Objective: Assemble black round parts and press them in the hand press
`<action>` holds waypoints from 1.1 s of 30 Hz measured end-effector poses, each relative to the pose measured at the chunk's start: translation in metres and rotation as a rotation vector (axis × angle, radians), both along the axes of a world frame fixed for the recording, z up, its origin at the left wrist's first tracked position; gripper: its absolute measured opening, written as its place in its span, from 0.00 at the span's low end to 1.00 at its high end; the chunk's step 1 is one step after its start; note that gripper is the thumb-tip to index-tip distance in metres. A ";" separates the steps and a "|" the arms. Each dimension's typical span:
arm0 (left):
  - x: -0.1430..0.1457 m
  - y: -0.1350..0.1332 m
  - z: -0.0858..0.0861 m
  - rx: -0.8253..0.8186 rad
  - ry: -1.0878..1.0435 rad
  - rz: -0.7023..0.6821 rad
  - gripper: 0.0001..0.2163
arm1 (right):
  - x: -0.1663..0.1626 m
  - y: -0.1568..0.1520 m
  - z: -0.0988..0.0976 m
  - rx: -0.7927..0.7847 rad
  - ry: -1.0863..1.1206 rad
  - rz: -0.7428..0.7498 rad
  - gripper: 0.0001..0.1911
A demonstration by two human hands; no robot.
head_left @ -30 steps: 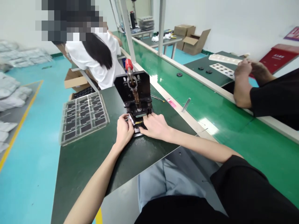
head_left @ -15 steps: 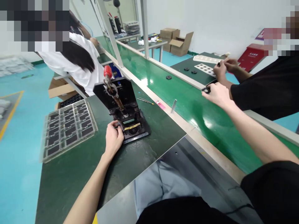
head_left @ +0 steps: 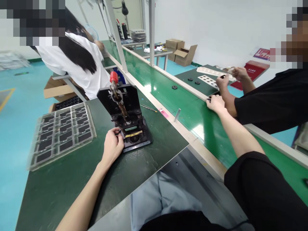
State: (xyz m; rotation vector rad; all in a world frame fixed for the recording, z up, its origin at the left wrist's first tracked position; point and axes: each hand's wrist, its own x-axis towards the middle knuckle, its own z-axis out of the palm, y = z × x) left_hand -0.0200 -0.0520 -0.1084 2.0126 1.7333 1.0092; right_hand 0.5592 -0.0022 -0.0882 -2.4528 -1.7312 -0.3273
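A black, short-sleeved top (head_left: 262, 189) is worn with what appear to be pale blue-grey trousers (head_left: 161, 197).

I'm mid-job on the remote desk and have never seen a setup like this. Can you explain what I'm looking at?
There's no robot: these are a person's bare hands, seen from a camera worn on the head, looking forward and down. The left hand is against the left side of a black fixture with a red-tipped lever. The right hand reaches across the green strip, fingertips at a small dark piece; its grip is unclear. On the dark green table also lies a clear tray of dark parts. The hands beyond belong to a co-worker.
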 end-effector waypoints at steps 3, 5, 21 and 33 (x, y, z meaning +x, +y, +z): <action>0.000 0.001 -0.001 -0.003 0.012 -0.002 0.11 | -0.023 0.001 0.000 0.026 0.019 0.018 0.29; 0.000 0.002 0.000 -0.014 0.022 0.004 0.11 | -0.045 0.005 -0.002 -0.005 0.047 0.129 0.28; 0.001 0.002 0.004 -0.018 0.105 0.023 0.07 | -0.116 0.140 0.003 -0.294 0.100 0.101 0.49; 0.000 0.003 -0.001 0.036 0.059 -0.011 0.07 | -0.131 0.052 0.023 -0.409 -0.090 0.239 0.20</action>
